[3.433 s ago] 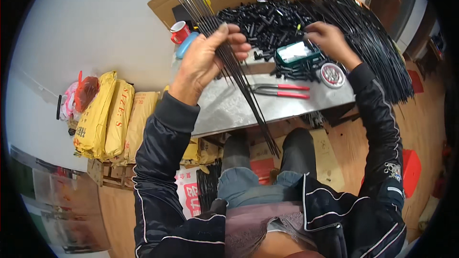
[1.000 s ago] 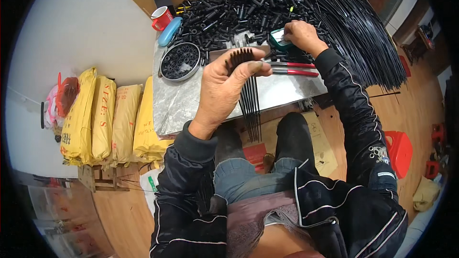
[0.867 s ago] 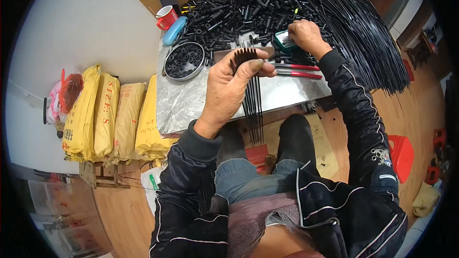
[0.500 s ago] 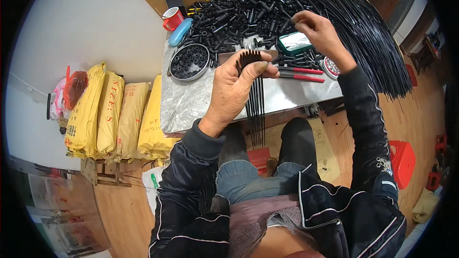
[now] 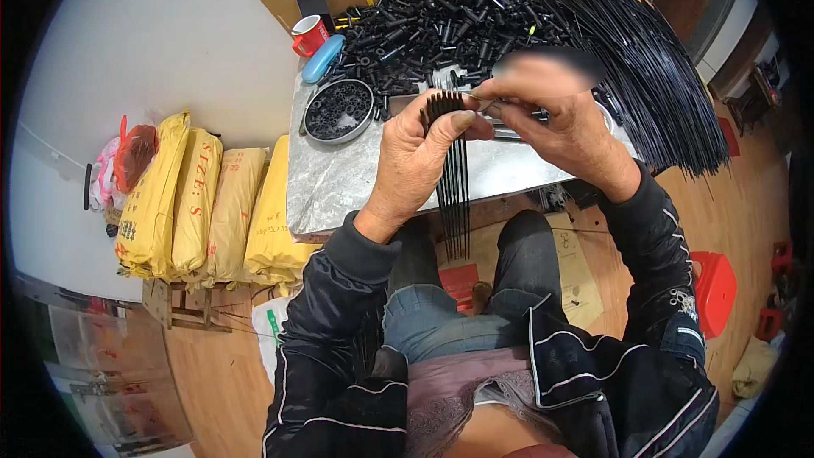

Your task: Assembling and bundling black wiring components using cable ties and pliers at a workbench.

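A row of thin black rods [image 5: 455, 187] is gripped by my left hand [image 5: 411, 153], thumb across the front. Their upper ends fan out above the thumb, and the long ends hang down past the table edge. Fine light needle-like tips stand up behind the row. My right hand [image 5: 568, 123] is closed, fingertips pinched close beside the rod tops. What it pinches is too small to make out, and a blurred patch covers its upper part. Behind both hands lies a heap of black tubular parts [image 5: 424, 30] on the grey table [image 5: 331, 191].
A round dish [image 5: 307, 129] of small black rings stands left, near a blue case [image 5: 323, 58] and red mug [image 5: 309, 36]. Long black rods [image 5: 653, 76] lie heaped at right. Yellow sacks [image 5: 195, 195] stand left of the table; a red stool [image 5: 714, 293] sits at right.
My right hand has come down and left from above the table's right side to the rod tops. My left hand has stayed in place with the rods.
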Demonstrator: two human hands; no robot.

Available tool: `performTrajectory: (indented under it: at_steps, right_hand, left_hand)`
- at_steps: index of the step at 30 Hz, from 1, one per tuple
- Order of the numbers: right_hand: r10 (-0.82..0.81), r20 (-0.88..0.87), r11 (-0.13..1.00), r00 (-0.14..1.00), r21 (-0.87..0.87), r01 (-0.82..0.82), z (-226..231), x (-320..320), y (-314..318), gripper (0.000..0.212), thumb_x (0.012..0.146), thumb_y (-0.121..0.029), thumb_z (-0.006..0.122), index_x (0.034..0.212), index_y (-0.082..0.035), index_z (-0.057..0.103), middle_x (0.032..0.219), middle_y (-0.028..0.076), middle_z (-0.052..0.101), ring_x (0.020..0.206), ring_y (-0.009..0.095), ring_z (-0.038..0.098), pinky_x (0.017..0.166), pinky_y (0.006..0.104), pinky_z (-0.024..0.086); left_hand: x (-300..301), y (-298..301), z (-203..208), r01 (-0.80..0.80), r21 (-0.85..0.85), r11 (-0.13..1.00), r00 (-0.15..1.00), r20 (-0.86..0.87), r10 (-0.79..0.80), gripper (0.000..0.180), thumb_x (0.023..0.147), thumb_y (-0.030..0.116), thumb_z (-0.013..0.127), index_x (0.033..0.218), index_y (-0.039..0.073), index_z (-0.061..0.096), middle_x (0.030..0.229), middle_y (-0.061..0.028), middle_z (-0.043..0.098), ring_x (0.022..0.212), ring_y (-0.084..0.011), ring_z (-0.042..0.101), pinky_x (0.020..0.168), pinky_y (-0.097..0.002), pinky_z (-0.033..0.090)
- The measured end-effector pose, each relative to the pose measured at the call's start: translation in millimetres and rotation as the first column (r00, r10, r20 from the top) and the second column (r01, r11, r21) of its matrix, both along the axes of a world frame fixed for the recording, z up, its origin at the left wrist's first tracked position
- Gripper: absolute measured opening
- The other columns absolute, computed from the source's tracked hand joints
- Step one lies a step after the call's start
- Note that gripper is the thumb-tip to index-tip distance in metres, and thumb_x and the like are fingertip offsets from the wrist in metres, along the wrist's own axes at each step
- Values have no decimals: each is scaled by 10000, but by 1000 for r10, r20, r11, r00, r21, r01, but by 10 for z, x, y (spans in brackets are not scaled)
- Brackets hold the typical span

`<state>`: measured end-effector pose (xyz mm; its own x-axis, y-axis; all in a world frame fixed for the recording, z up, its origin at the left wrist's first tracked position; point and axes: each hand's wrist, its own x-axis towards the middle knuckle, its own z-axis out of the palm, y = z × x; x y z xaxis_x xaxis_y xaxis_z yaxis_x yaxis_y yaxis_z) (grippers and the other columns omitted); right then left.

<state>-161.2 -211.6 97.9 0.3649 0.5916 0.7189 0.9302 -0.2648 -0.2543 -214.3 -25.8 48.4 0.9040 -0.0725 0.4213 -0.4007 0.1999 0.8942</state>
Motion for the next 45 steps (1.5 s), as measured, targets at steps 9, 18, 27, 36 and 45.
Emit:
performTrajectory:
  at_steps: [9,18,27,36,45]
  right_hand:
    - [19,-9,1000,1000,7,-19,16,-15,4,229,756,3,691,973,-68,699,727,39,555,650,163,525,552,285,408]
    - [8,3,1000,1000,13,-8,15,-24,5,235,752,9,687,974,-66,699,723,42,545,644,162,518,537,283,400]
    - [27,169,999,985,-41,-20,137,-29,-37,215,746,21,682,949,-49,690,734,43,551,643,166,526,550,277,408]
    - [112,-189,994,976,25,-109,62,1,-57,120,800,3,648,918,0,666,801,57,602,703,152,583,625,257,466]
    - [349,-757,935,552,322,-148,-8,-100,-32,156,882,-133,645,902,21,666,767,-5,574,698,72,526,633,229,434]
  left_hand:
    - [2,-8,9,-2,10,1000,1000,1,2,181,955,143,554,1029,-10,617,880,-84,691,845,-140,663,797,-270,532]
    - [5,3,-6,28,19,999,1000,13,-28,196,958,154,551,1039,-12,618,886,-86,691,853,-145,664,804,-274,530]
    - [-8,-1,37,71,95,993,997,16,-73,201,955,161,556,1041,-13,607,890,-96,691,865,-166,666,813,-294,527]
    - [-4,83,139,47,310,949,994,83,-77,187,923,148,602,1007,-14,645,904,-83,700,851,-139,657,801,-272,515]
    - [23,177,201,9,456,890,994,96,-59,147,841,74,688,973,9,682,874,-35,705,813,-76,624,764,-237,500]
